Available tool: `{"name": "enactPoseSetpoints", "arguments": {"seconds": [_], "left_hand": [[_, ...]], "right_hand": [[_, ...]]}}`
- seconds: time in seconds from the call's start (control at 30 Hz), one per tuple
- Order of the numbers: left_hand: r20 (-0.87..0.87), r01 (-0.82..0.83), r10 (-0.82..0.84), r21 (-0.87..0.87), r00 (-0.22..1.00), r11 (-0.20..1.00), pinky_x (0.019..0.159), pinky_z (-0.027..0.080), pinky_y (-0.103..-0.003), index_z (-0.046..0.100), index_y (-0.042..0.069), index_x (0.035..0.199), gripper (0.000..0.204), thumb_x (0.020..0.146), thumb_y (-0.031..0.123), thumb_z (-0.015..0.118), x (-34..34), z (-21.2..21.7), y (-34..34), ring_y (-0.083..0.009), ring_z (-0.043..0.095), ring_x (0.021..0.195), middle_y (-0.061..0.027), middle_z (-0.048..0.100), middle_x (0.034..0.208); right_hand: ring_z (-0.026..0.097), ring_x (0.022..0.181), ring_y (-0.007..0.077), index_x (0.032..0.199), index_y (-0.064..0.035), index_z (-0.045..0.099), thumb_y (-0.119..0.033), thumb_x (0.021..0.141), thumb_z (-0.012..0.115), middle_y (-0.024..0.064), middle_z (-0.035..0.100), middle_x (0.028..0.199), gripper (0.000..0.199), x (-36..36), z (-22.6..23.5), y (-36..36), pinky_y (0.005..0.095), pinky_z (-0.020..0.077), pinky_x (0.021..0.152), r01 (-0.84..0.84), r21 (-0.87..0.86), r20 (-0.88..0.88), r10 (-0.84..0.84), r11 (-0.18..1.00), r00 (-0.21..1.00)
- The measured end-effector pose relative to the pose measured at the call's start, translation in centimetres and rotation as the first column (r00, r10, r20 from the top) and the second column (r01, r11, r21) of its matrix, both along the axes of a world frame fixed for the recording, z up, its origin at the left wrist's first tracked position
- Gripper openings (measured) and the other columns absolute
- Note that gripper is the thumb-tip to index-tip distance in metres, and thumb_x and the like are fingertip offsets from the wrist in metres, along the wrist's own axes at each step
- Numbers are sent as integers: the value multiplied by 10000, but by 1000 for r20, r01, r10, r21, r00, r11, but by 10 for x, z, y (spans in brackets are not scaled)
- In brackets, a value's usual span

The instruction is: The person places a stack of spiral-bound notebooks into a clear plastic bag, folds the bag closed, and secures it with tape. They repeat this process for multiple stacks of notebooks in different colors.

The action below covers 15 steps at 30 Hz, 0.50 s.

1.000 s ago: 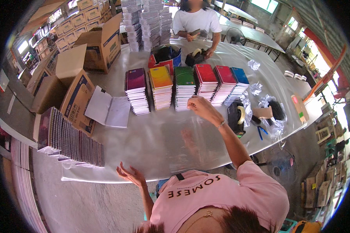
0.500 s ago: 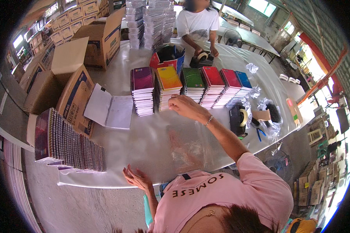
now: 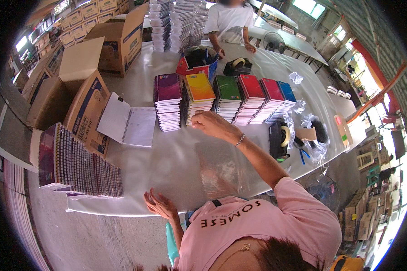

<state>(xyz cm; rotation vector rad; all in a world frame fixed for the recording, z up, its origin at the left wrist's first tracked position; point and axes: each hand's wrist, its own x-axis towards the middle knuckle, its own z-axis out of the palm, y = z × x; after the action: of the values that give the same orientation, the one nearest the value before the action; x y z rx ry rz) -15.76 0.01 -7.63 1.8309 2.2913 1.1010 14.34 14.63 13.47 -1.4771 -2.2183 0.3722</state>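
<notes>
Right hand (image 3: 216, 124) was at the yellow-covered spiral notebook stack (image 3: 200, 88), couldn't tell if its grip pinched anything
Left hand's (image 3: 161, 205) grip was loosely spread. Purple-covered (image 3: 168, 88) and green-covered notebook stacks (image 3: 228, 88) flanked the yellow, a black tape dispenser (image 3: 275, 141) sat right. Counter (image 3: 138, 174) wore shiny plastic; open brown cardboard boxes (image 3: 87, 119) stood left.

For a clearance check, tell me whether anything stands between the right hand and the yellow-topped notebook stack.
Nothing visible does. The right hand is at the near side of the yellow-topped notebook stack, hiding some of its lower part; whether they touch is unclear.
</notes>
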Motion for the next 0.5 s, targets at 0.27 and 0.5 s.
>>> {"name": "enactPoseSetpoints", "arguments": {"seconds": [0.27,0.5], "left_hand": [[1,17,-17,-106,1000,994,1053,286,-499,525,149,1300,357,945,191,508,2,9,1,-316,416,1292,-148,467,1375],[5,20,-19,-145,1000,989,1065,274,-492,533,155,1287,382,906,122,535,1,10,-1,-304,420,1292,-143,479,1367]], "right_hand": [[612,830,343,799,10,559,-152,878,608,164,603,841,187,3,3,-12,459,464,743,17,-33,-17,-18,999,1000],[616,831,353,796,9,567,-148,871,606,170,603,848,179,6,-6,-18,456,474,732,16,-41,-6,-16,999,1000]]}}
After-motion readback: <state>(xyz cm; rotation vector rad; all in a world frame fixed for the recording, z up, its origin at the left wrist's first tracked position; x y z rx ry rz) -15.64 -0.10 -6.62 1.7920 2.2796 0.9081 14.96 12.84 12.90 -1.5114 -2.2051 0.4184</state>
